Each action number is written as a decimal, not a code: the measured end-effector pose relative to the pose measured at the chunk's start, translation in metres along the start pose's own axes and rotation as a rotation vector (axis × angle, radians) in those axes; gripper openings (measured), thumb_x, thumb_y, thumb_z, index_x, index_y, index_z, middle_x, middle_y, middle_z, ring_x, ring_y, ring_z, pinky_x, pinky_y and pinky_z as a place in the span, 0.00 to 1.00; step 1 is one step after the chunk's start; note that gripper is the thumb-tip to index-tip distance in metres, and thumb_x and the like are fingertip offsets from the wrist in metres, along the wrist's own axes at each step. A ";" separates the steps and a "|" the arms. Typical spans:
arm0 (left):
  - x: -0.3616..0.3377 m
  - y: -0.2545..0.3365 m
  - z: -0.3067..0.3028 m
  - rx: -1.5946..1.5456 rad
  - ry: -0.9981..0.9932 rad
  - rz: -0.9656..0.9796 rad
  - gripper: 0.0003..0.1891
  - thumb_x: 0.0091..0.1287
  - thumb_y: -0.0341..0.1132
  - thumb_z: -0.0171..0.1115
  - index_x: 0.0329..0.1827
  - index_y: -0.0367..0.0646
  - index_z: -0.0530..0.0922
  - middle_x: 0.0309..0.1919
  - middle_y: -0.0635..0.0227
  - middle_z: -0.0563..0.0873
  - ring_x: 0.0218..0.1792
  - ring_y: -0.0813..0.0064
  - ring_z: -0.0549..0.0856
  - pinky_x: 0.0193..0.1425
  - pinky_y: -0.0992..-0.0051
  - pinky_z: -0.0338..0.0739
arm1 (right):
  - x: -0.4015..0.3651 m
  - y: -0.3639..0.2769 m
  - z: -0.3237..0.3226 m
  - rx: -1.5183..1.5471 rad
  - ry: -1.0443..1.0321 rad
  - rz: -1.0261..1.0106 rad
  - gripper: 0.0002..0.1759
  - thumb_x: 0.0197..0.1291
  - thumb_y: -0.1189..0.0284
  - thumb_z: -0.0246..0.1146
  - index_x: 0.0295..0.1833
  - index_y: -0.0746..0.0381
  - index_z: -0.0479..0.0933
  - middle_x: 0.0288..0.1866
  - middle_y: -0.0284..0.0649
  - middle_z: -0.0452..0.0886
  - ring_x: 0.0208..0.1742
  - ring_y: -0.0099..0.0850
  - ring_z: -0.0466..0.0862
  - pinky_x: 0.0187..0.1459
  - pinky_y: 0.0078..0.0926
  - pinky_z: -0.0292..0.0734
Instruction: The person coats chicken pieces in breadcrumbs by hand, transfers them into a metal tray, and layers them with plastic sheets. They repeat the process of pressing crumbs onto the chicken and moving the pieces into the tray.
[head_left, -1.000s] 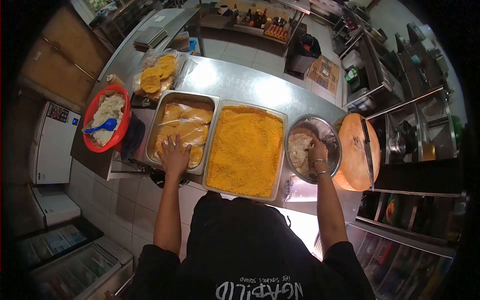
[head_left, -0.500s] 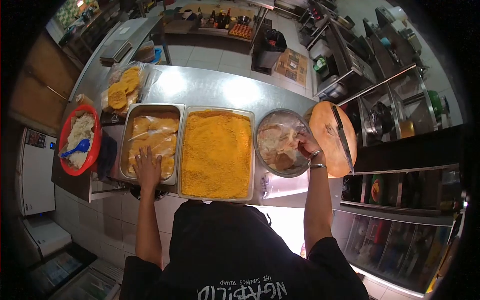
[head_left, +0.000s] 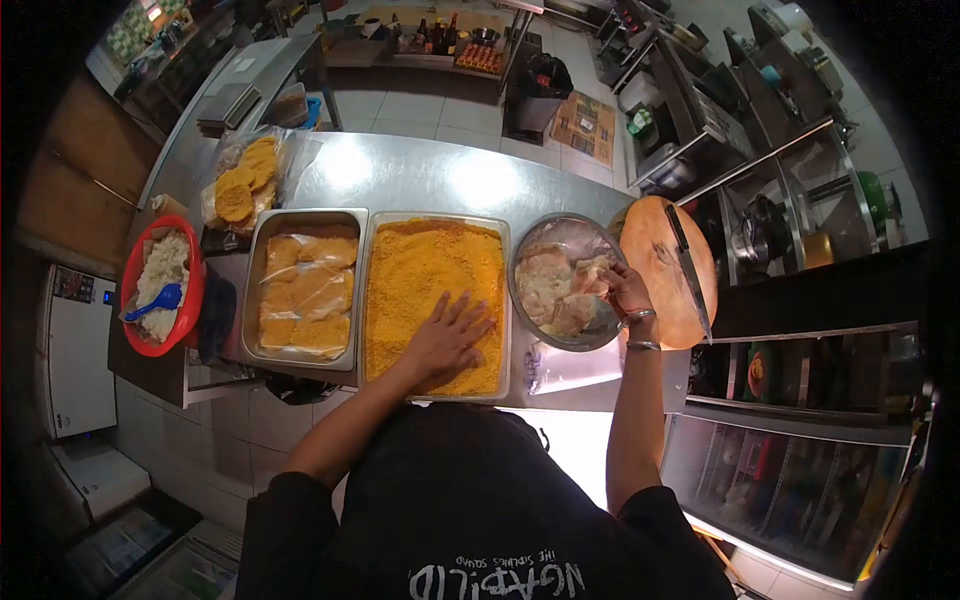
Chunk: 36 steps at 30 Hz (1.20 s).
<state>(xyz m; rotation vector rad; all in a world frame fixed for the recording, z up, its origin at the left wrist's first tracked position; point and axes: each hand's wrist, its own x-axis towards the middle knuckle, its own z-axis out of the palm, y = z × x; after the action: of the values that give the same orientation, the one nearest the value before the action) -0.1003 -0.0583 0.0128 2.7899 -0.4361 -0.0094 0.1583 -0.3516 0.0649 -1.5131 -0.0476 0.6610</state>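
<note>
My left hand lies with fingers spread on the orange breadcrumbs that fill a wide rectangular tray. At the right, my right hand pinches a pale piece of raw meat, perhaps chicken, at the edge of a round metal bowl. More pale meat pieces lie in that bowl. Left of the crumbs, a deep metal pan holds several flat breaded pieces with clear plastic film over or between them.
A wooden chopping board with a long knife on it sits right of the bowl. At the left stand a red basin of white rice-like food with a blue scoop, and a plastic bag beside breaded pieces.
My left hand has moved right, from the breaded pieces in the metal pan onto the breadcrumbs. My right hand has stayed at the bowl, and the meat in its fingers is raised slightly.
</note>
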 end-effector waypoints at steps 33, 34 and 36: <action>-0.065 -0.017 0.018 -0.539 0.089 -0.922 0.39 0.49 0.23 0.71 0.67 0.29 0.65 0.58 0.40 0.73 0.53 0.38 0.78 0.60 0.50 0.76 | -0.015 -0.019 0.090 -0.651 0.256 -0.372 0.18 0.59 0.70 0.71 0.54 0.64 0.83 0.47 0.44 0.88 0.46 0.29 0.88 0.48 0.26 0.81; -0.053 -0.016 0.007 -0.538 0.081 -0.912 0.39 0.49 0.23 0.71 0.67 0.29 0.65 0.58 0.40 0.73 0.53 0.38 0.78 0.60 0.50 0.76 | -0.022 -0.020 0.078 -0.687 0.295 -0.376 0.17 0.59 0.70 0.71 0.53 0.65 0.83 0.47 0.44 0.89 0.46 0.28 0.88 0.49 0.26 0.81; -0.024 -0.017 -0.015 -0.736 0.271 -0.893 0.35 0.51 0.23 0.69 0.65 0.29 0.68 0.61 0.40 0.73 0.60 0.40 0.75 0.66 0.52 0.71 | -0.027 -0.015 0.053 -0.658 0.337 -0.366 0.17 0.59 0.70 0.71 0.53 0.65 0.83 0.46 0.43 0.89 0.46 0.28 0.88 0.48 0.25 0.81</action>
<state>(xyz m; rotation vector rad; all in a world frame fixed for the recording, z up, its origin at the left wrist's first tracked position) -0.1169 -0.0310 0.0207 1.9894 0.7425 0.0054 0.1193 -0.3143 0.0934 -2.1604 -0.3007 0.0784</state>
